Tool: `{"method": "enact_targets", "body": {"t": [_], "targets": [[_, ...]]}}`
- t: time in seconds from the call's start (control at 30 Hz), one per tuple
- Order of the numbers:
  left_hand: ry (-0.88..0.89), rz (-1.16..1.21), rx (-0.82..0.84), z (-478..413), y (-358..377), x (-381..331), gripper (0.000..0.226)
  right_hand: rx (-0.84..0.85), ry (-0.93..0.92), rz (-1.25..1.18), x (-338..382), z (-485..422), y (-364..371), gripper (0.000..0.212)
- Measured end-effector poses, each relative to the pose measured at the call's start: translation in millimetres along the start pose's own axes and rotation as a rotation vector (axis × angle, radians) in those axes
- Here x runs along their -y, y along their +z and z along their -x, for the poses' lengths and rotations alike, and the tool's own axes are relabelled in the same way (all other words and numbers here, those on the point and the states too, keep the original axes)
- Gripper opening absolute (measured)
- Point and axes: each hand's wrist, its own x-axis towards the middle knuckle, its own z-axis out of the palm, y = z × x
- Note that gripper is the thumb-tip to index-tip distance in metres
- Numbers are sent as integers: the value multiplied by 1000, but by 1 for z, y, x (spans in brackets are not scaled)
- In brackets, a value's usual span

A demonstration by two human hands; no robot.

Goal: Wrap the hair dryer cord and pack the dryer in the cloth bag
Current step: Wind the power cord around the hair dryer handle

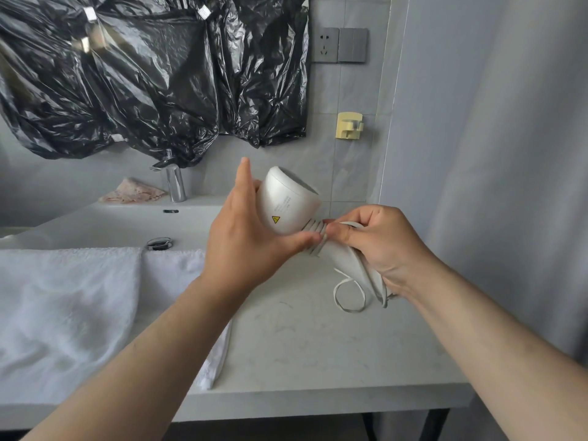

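Observation:
A white hair dryer (286,200) with a yellow warning sticker is held above the counter. My left hand (245,240) grips its body from the left, thumb pressed near the wound coils. Several turns of the flat white cord (315,238) circle the top of the handle. My right hand (378,246) wraps the handle and pinches the cord at the coils. A loose loop of cord (348,292) hangs below onto the counter. No cloth bag is in sight.
A white towel (70,307) covers the left of the pale marble counter (302,351). Behind sit a white sink (127,224), a chrome tap (175,186) and a pinkish cloth (133,192). Black plastic covers the mirror (152,74). A wall socket (324,44) and yellow hook (349,125) are on the tiles.

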Motion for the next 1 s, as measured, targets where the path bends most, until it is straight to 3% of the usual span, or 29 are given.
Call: {"method": "enact_targets", "body": {"t": [0.1, 0.17, 0.43, 0.67, 0.83, 1.0], "targets": [[-132, 79, 41, -7, 2, 2, 82, -9, -14, 38, -2, -1, 0, 14], [-171, 72, 91, -9, 3, 3, 71, 0, -17, 60, -4, -1, -2, 14], [-137, 97, 139, -8, -5, 10, 72, 198, 43, 106, -2, -2, -15, 5], [-18, -33, 146, -8, -10, 2, 83, 351, 14, 404, 8, -8, -22, 9], [-22, -30, 175, -11, -11, -3, 80, 372, 94, 285, -11, -9, -23, 21], [28, -70, 307, -8, -12, -4, 80, 488, 120, 341, -13, -2, -25, 25]]}}
